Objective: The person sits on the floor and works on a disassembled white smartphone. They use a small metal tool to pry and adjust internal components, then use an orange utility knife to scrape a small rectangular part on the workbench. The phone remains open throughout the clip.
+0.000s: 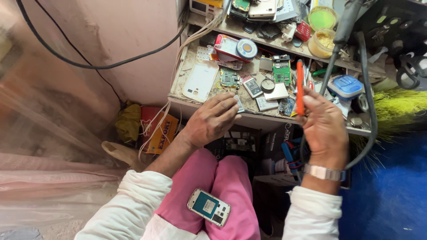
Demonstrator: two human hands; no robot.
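Pink wall (111, 40) rises behind a cluttered desk (249, 116) strewn with circuit boards, phone parts and a white phone back cover (200, 81) near its left end. Just below the desk's front edge, the left hand (212, 119) has its grip pressed together, pinching a small flat dark part (240, 106), while the right hand (324, 126), on the right at the same edge, has its grip closed around an upright orange-handled tool (300, 86). Well below the desk, an opened phone (208, 207) lies on the person's pink-clad lap.
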